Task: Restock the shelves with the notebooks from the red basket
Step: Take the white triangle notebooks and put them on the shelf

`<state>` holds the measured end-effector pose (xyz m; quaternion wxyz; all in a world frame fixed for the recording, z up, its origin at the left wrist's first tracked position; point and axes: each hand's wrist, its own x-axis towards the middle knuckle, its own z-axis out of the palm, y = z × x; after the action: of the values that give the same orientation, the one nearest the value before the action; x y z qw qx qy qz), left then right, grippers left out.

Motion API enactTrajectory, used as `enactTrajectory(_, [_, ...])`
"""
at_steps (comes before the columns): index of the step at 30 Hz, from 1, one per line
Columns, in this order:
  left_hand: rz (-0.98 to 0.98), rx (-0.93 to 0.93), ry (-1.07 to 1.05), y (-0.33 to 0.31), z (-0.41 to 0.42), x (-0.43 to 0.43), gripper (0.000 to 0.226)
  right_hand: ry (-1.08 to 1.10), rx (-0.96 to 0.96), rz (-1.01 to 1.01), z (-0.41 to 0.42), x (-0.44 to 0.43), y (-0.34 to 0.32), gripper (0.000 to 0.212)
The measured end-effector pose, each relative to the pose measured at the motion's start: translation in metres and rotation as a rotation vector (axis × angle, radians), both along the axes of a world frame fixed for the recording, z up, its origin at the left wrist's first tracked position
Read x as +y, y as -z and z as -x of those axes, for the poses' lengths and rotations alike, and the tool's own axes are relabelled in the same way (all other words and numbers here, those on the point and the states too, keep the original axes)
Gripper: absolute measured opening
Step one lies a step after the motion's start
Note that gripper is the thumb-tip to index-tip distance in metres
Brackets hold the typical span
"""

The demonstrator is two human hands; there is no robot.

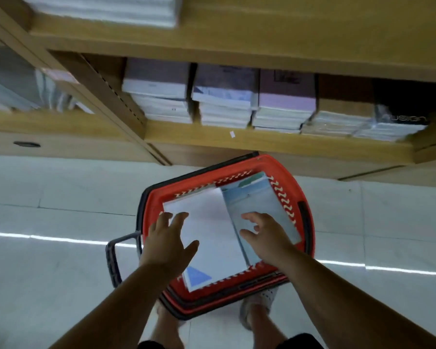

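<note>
The fingers of the left hand (168,241) are spread wide, thumb swung out to the right, hanging over the left edge of the white notebook (212,238) and gripping nothing. The right hand (263,238) is open too, its fingers loosely curled and apart, just above the seam where the white cover meets the pale blue notebook (262,202). Neither hand has closed on anything; I can't tell whether the fingertips are touching paper or still a little clear of it.

That spread makes sense to me: two open hands coming down on either side of a flat cover look like a reach to bracket the stack and lift several at once, not to pinch a single one.

The notebooks lie flat in the red basket (285,172), the white one on the left with a blue triangle at its near corner, the blue one beside it and slightly tilted (part of it sits under the white cover's edge, as far as I can see). The basket sits on the pale floor right at the person's feet, its dark handle (112,258) folded out to the left so the opening is clear.

It is parked just before the wooden shelf (262,141), where stacks (224,102) of similar notebooks already lie flat in a row, so the lift should be short. Restocking seems hardly begun, judging by how full the basket looks.
</note>
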<state>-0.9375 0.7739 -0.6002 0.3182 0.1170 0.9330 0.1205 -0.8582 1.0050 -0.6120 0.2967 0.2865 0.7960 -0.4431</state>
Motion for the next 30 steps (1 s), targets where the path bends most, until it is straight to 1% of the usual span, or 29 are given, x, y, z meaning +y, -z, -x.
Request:
enactTrajectory(4, [-0.010, -0.113, -0.076, 0.061, -0.034, -0.015, 0.079, -0.038, -0.050, -0.014, -0.012, -0.004, 0.053, 0.048])
enactTrajectory(7, [-0.048, -0.138, -0.151, 0.093, -0.039, -0.019, 0.086, -0.040, -0.047, -0.019, -0.010, -0.011, 0.084, 0.050])
enactTrajectory(10, [-0.076, -0.155, -0.252, 0.117, -0.040, -0.018, 0.096, -0.037, -0.020, 0.026, -0.004, -0.028, 0.112, 0.063])
enactTrajectory(13, [-0.172, -0.176, -0.365, 0.136, -0.042, -0.016, 0.100, -0.025, 0.029, -0.061, -0.005, -0.041, 0.130, 0.077])
enactTrajectory(16, [-0.291, -0.191, -0.480, 0.150, -0.046, -0.016, 0.089, -0.032, 0.087, -0.132, -0.008, -0.046, 0.138, 0.078])
enactTrajectory(18, [-0.358, -0.212, -0.588, 0.159, -0.045, -0.017, 0.095, -0.073, 0.127, -0.165, -0.009, -0.049, 0.139, 0.074])
enactTrajectory(21, [-0.408, -0.189, -0.614, 0.171, -0.047, -0.021, 0.103, -0.088, 0.170, -0.171, -0.010, -0.054, 0.140, 0.070])
enactTrajectory(25, [-0.490, -0.188, -0.661, 0.182, -0.050, -0.024, 0.107, -0.064, 0.132, -0.159, -0.012, -0.063, 0.138, 0.078])
enactTrajectory(28, [-0.525, -0.187, -0.701, 0.186, -0.049, -0.026, 0.105, -0.109, 0.075, -0.104, -0.013, -0.070, 0.136, 0.085])
enactTrajectory(30, [-0.578, -0.216, -0.738, 0.185, -0.046, -0.029, 0.104, -0.099, 0.050, -0.057, -0.011, -0.072, 0.137, 0.085])
